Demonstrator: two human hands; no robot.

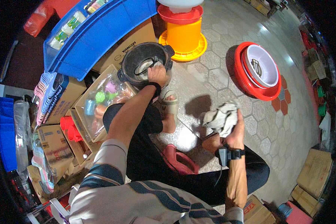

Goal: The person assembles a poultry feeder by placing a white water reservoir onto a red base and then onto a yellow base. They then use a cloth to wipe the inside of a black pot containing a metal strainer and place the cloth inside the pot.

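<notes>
A deep black pot [128, 62] with lug handles stands tilted in front of me, its mouth facing me. My left hand [158, 75] is closed over its near right rim, fingertips partly hidden inside. Within the pot lie something whitish [143, 68] and a thin dark loop, which I cannot make out clearly. To the right, my right hand [236, 131] grips a crumpled greyish-white cloth [223, 118], held up over the floor and apart from the pot. A dark wrist device [227, 155] with a cord sits on my right wrist.
Beyond the pot are a long blue bin [97, 35] and a yellow feeder-like container [183, 37]. Nested red and white basins [239, 74] stand on the tiled floor at right. At left, an open carton [110, 99] holds plastic-covered colourful items. A red low stool [179, 160] is beneath me.
</notes>
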